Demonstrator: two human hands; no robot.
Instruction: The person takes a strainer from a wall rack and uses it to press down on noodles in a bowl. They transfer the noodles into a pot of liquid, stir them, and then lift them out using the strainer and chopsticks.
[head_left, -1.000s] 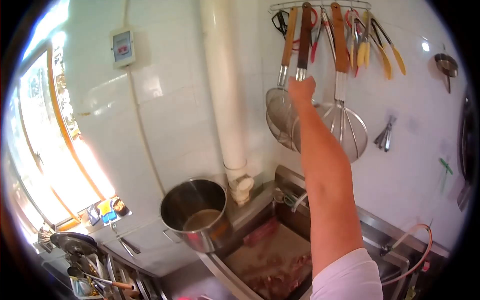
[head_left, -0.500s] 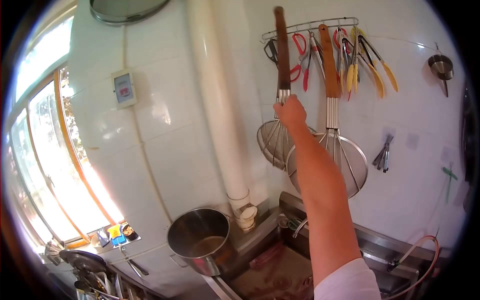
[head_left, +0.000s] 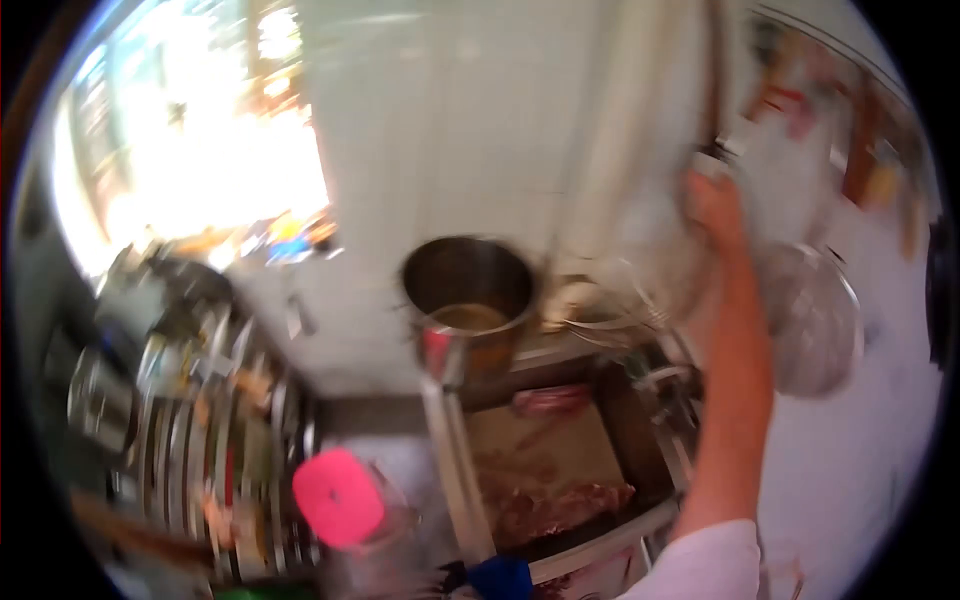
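Note:
My right hand (head_left: 715, 200) is raised at the upper right, closed around a long-handled wire strainer (head_left: 712, 75). The dark wooden handle points up above my fist, and its round mesh head seems to hang below it, smeared by motion. A second, larger strainer (head_left: 815, 320) hangs on the wall to the right of my forearm. To the left of my hand and lower stands a deep metal pot (head_left: 470, 290) with some liquid or residue in its bottom. My left hand does not show.
Below the pot, a metal sink (head_left: 455, 470) holds pieces of raw meat (head_left: 565, 508). A pink lid (head_left: 338, 497) lies left of it. Racked dishes (head_left: 215, 440) and a bright window (head_left: 200, 130) are on the left. Scissors and tongs hang blurred at the upper right.
The view has swung left and down, showing more of the sink and dish rack. The strainer in my right hand has come away from the wall rack toward the pipe and pot.

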